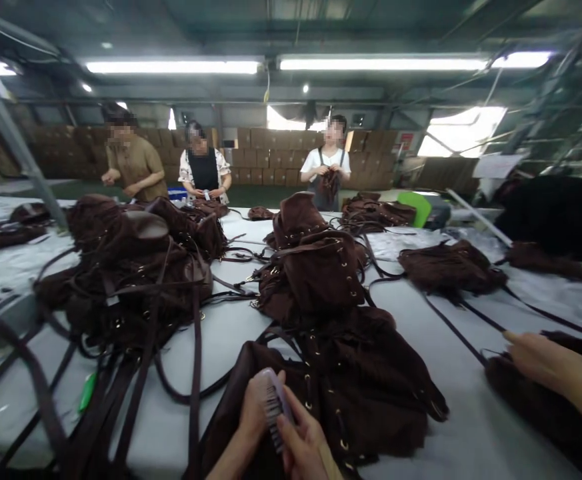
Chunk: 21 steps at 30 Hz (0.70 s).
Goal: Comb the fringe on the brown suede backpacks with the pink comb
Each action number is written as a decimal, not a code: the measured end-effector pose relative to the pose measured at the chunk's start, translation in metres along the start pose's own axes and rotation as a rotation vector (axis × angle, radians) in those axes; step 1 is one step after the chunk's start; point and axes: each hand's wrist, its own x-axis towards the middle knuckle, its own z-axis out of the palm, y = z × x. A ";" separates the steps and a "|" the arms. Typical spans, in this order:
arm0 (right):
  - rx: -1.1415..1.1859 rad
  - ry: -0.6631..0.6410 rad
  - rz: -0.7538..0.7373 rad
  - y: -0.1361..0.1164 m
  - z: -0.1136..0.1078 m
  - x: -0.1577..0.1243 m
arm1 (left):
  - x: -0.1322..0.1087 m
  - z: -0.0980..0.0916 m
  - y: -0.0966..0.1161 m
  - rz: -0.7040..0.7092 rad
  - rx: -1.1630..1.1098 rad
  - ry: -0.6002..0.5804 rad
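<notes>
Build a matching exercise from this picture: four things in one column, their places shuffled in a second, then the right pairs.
Things
1. brush
2. small green object
3. green chair
4. co-worker's hand

Places
A. beyond the table's far edge, right of the person in a white shirt
B. on a brown bag at the right
C. between the left hand and right hand
D. on the table, beside loose straps at the left

Pairs: 1-C, 2-D, 3-A, 4-B

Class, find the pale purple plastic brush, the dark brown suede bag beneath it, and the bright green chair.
pale purple plastic brush [272, 399], head view, bristles.
dark brown suede bag [371, 393], head view, front panel.
bright green chair [419, 208], head view, backrest.
</notes>
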 end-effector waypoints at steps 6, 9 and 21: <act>0.020 0.068 0.179 -0.006 0.017 0.011 | 0.019 -0.005 0.007 -0.214 0.170 -0.028; 0.105 0.078 0.256 -0.013 0.019 0.004 | 0.027 -0.005 0.010 -0.267 0.291 -0.045; -0.060 -0.018 0.059 -0.024 -0.006 -0.061 | 0.054 -0.024 -0.007 -0.190 0.206 0.066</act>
